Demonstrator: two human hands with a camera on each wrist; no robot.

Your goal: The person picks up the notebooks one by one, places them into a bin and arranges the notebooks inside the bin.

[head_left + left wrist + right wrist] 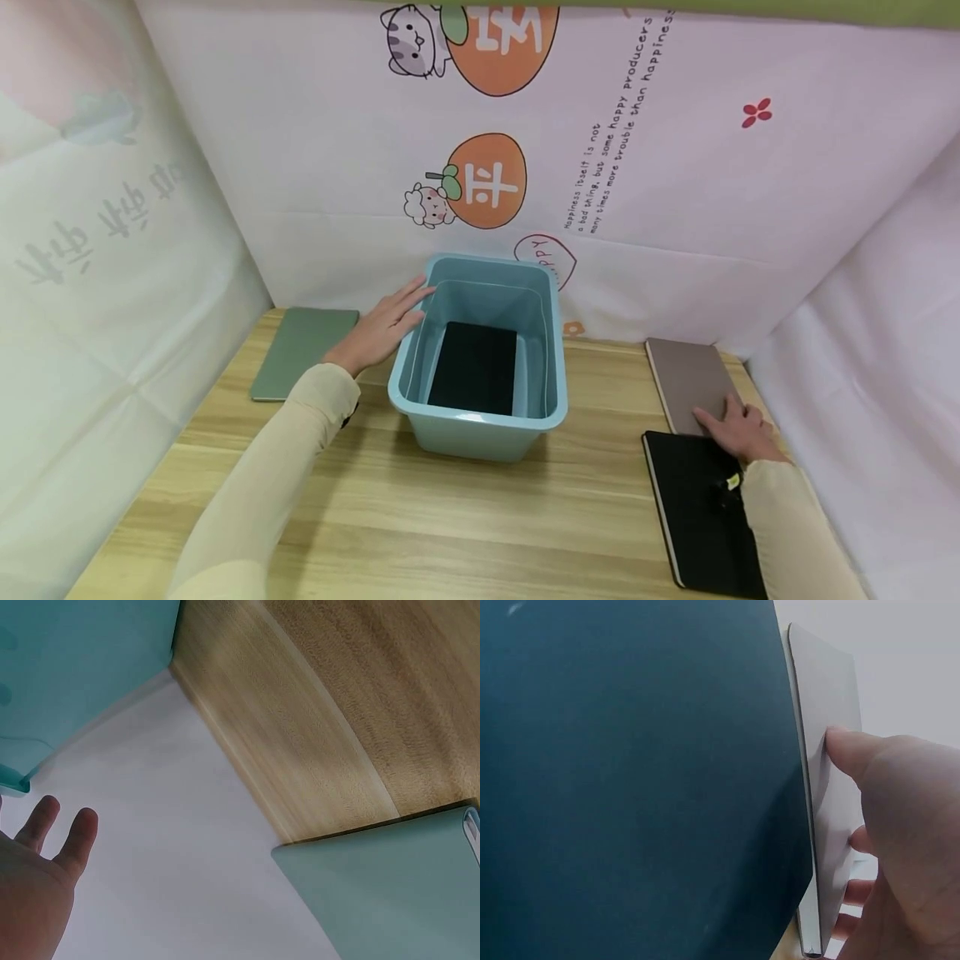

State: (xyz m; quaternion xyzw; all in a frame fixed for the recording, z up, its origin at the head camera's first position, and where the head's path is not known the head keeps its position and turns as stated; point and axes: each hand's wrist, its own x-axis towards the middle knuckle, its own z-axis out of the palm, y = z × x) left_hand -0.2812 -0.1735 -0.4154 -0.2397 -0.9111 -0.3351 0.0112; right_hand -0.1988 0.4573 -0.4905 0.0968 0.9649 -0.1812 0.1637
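Observation:
My left hand (382,329) reaches to the left side of a light blue plastic bin (480,437), fingers fairly straight at its rim. Inside, a black notebook (476,367) lies flat on the bottom. At the right, my right hand (742,429) grips the edge of a grey-brown notebook (686,375). The right wrist view shows the thumb (847,750) on its cover and the other fingers at its far edge. Another black notebook (697,508) lies just nearer, partly under the right forearm; it looks dark blue in the right wrist view.
A green notebook (300,354) lies on the wooden table (450,525) left of the bin, close to the left forearm. White printed cloth (337,150) hangs behind the table and along both sides. The bin stands near the back cloth.

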